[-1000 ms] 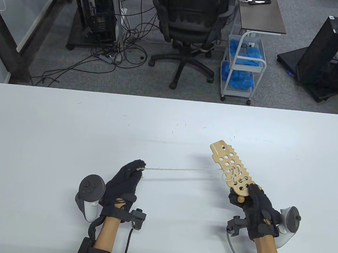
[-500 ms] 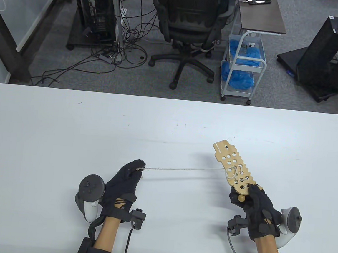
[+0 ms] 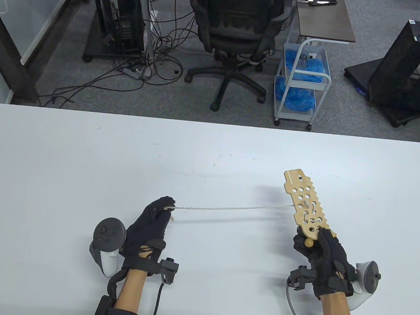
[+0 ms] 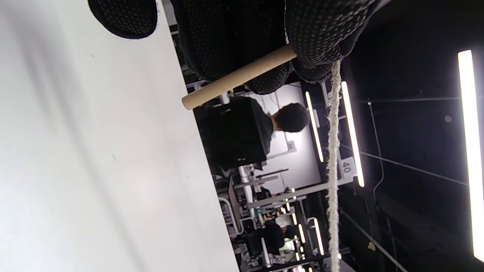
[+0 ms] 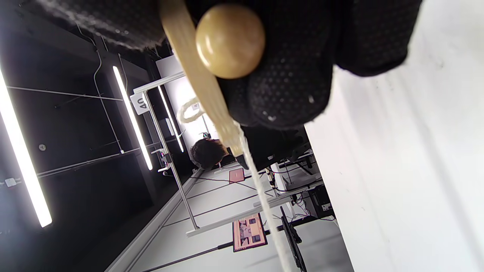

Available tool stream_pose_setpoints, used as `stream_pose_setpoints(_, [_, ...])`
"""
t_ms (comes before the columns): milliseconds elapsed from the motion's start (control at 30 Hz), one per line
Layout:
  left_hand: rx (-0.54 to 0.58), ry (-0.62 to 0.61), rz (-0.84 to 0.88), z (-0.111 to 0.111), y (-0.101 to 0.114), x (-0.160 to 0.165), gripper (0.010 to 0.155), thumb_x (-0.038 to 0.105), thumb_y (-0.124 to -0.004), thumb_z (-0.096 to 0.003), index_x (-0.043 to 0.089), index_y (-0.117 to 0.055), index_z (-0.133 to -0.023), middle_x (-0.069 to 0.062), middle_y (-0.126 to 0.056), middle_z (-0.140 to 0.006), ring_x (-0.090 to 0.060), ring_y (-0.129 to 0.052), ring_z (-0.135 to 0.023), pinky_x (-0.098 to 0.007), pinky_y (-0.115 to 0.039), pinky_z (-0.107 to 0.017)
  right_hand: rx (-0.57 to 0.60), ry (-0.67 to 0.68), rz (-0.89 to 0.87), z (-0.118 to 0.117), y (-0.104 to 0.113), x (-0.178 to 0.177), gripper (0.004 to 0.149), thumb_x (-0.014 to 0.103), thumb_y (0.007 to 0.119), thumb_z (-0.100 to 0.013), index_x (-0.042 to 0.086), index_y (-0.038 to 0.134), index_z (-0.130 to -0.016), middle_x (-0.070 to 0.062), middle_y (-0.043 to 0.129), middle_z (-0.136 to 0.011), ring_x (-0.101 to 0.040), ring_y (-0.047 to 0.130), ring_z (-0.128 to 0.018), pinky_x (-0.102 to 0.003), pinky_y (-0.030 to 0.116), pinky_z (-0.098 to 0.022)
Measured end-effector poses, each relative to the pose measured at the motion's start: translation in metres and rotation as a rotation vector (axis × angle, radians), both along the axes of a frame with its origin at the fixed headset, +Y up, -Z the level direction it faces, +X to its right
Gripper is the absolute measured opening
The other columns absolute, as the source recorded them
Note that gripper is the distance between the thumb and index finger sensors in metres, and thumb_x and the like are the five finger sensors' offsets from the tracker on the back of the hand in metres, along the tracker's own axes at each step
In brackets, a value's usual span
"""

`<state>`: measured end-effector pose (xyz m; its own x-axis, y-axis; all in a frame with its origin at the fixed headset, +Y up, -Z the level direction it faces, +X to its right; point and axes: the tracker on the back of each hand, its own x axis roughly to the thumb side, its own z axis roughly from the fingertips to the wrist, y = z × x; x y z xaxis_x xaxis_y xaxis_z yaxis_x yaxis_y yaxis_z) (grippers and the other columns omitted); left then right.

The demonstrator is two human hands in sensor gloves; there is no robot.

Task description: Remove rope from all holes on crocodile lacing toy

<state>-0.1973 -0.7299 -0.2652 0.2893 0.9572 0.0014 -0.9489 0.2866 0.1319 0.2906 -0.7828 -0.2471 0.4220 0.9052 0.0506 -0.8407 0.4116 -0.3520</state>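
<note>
My left hand (image 3: 151,220) pinches the rope (image 3: 227,207) by its wooden stick. The rope runs tight to the right, into the crocodile board (image 3: 306,206) my right hand (image 3: 321,251) grips above the tabletop's near edge.

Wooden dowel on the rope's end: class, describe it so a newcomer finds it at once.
Start at the white table, then the left hand. Its fingers pinch a short, pale wooden dowel where the rope ends. Unlike the round knob by the right hand, it is a straight, thin stick.
</note>
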Motion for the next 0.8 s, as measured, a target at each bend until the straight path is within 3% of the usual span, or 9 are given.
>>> stream_pose_setpoints(167, [-0.007,0.023,0.013,0.000,-0.001,-0.005,0.045,0.040,-0.077,-0.0517,0.045,-0.077,-0.097,0.003,-0.087,-0.099,-0.023,-0.082,-0.090,-0.062,-0.064,-0.071,0.001,-0.007,-0.021,0.000,-0.001,0.001,0.054,0.034,0.079,-0.047,-0.005,0.072,-0.082,-0.025,0.095,-0.067,-0.038,0.099,-0.047,-0.061,0.078,-0.042])
stream_pose_setpoints(200, [-0.007,0.030,0.018,0.000,-0.002,-0.006,0.047,0.034,-0.080,-0.0512,0.045,-0.077,-0.097,0.003,-0.087,-0.099,-0.023,-0.082,-0.090,-0.062,-0.064,-0.071,0.001,-0.011,-0.024,0.001,-0.001,0.002,0.054,0.034,0.079,-0.047,-0.005,0.072,-0.083,-0.025,0.094,-0.068,-0.038,0.099,-0.048,-0.060,0.077,-0.043])
stream_pose_setpoints(233, [-0.007,0.035,0.021,0.000,-0.002,-0.007,0.045,0.040,-0.077,-0.0518,0.045,-0.077,-0.097,0.003,-0.087,-0.099,-0.022,-0.082,-0.090,-0.062,-0.064,-0.071,0.001,-0.015,-0.026,0.001,-0.002,0.002,0.054,0.034,0.078,-0.047,-0.005,0.071,-0.084,-0.025,0.094,-0.068,-0.038,0.099,-0.048,-0.061,0.077,-0.043])
stream_pose_setpoints(800, [-0.010,0.097,0.078,0.002,-0.005,-0.019,0.046,0.041,-0.073,-0.0541,0.047,-0.071,-0.100,0.006,-0.087,-0.099,-0.021,-0.083,-0.089,-0.061,-0.065,-0.071,-0.015,-0.131,-0.106,0.008,-0.007,0.015,0.054,0.037,0.076,-0.049,-0.001,0.067,-0.087,-0.022,0.091,-0.074,-0.035,0.098,-0.054,-0.058,0.077,-0.048])
